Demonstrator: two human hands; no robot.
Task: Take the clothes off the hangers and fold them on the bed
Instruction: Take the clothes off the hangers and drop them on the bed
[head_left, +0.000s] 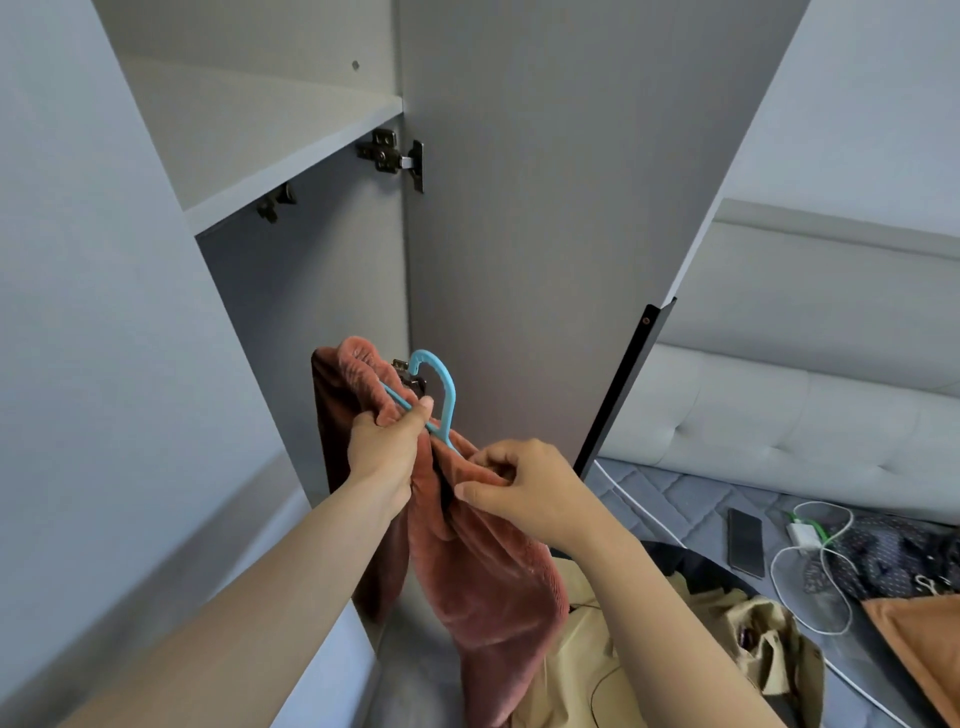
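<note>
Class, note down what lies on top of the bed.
A phone, a white charger with cable, a beige garment, dark cloth and orange cloth. Anything beneath the clothes is covered.

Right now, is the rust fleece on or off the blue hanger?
On. The rust fleece hangs over the blue hanger; the left hand grips both, the right hand pinches the fabric.

bed (670, 504) grey, quilted | on it: phone (745, 543) | charger (802, 536) | beige garment (763, 639)
</note>
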